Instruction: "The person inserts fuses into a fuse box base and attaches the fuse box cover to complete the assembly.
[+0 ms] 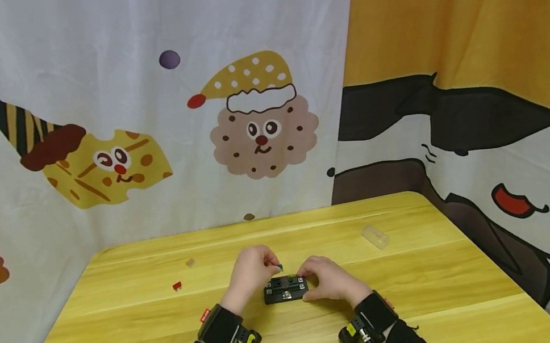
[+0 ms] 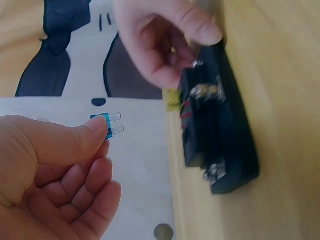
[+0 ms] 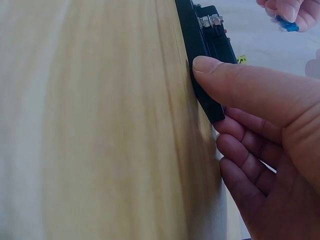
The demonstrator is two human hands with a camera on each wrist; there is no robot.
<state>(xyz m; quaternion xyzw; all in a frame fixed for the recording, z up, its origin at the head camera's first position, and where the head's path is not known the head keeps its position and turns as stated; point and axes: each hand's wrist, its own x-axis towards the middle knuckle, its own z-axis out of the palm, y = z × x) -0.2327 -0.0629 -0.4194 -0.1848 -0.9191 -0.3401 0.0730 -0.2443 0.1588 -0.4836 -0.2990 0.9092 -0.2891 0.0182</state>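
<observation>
Between thumb and forefinger, my left hand (image 1: 253, 271) pinches a small blue blade fuse (image 2: 106, 125), its two metal prongs pointing away from the fingertips. Just below and right of it, a black fuse block (image 1: 285, 289) lies on the table. Metal terminals (image 2: 207, 91) show on the block, and a bit of yellow (image 2: 173, 100) sticks out along its far side. My right hand (image 1: 330, 279) grips the block's right end, with the thumb (image 3: 207, 65) against the near edge and fingers behind it. In the left wrist view the fuse is apart from the block.
On the wooden table (image 1: 135, 337), a red blade fuse (image 1: 177, 286) lies to the left, with a small pale piece (image 1: 190, 262) behind it. A clear plastic cover (image 1: 375, 237) lies at the back right. A printed curtain (image 1: 156, 209) hangs behind the table's far edge.
</observation>
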